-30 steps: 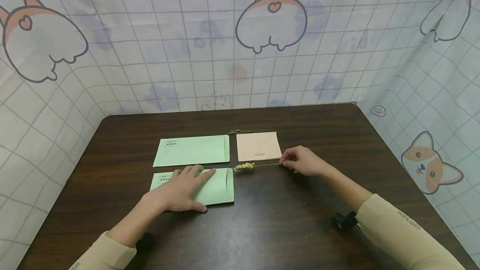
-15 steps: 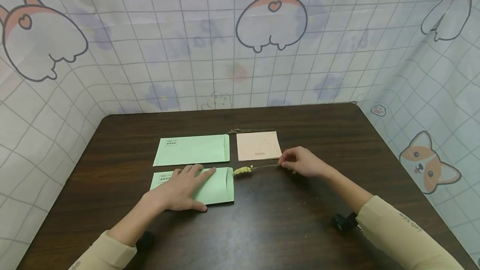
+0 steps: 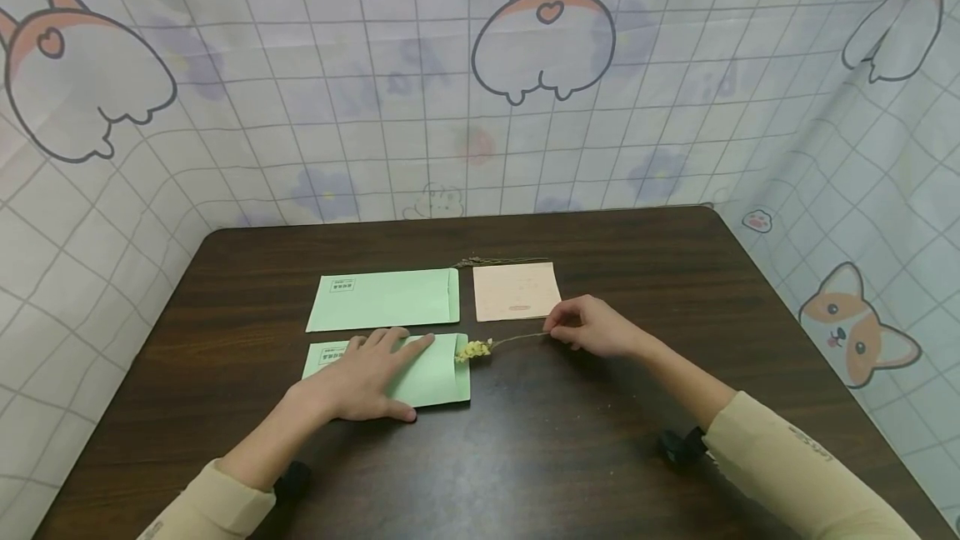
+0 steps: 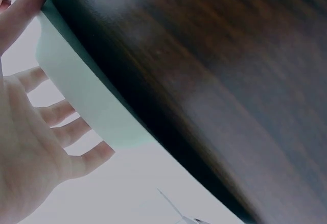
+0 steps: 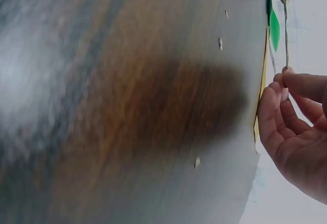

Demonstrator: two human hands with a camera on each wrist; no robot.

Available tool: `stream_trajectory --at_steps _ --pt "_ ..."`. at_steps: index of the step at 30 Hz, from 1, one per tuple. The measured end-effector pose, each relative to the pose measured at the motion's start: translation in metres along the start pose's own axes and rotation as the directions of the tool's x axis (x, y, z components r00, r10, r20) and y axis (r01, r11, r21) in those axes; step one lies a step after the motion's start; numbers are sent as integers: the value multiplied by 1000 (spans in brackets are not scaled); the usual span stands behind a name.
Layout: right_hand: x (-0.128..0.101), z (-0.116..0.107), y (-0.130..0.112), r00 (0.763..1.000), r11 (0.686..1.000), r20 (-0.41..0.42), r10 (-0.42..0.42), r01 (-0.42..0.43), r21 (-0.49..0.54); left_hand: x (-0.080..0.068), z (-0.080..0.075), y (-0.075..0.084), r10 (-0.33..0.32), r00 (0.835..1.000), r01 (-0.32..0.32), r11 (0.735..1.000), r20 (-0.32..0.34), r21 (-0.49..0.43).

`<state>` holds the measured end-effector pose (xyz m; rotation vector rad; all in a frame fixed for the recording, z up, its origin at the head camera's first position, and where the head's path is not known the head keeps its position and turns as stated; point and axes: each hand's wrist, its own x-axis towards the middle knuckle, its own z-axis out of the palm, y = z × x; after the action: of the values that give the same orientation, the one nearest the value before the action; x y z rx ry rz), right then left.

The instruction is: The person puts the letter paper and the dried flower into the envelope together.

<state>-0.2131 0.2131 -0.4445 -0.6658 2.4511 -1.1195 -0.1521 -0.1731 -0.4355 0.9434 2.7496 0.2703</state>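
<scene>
My left hand lies with spread fingers on the nearer green envelope, pressing it. In the left wrist view, the thumb is at the envelope's near edge. Between thumb and fingertips, my right hand pinches the thin stem of a dried yellow flower. The flower head overlaps the opening at the envelope's right end, and its stem runs right to the fingers. The right wrist view shows this stem held close over the table, the flower head cut off at the top edge.
A second green envelope lies behind the first. To its right is a pale pink card, with dried sprigs along its far edge. Small crumbs dot the dark wooden table. Patterned cloth hangs around the table.
My right hand has moved left and slightly nearer, carrying the flower head from beside the envelope's right edge onto its opening. My left hand stays almost still on the envelope.
</scene>
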Motion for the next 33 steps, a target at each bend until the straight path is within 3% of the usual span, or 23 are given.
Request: stream_trajectory --at_steps 18,33 --pt "11 20 -11 998 998 21 -60 59 15 2 -1 3 -5 1000 5 1000 -1 -7" --pt "14 32 -19 999 999 5 -51 51 16 3 -1 4 3 1000 -3 1000 -11 -13"
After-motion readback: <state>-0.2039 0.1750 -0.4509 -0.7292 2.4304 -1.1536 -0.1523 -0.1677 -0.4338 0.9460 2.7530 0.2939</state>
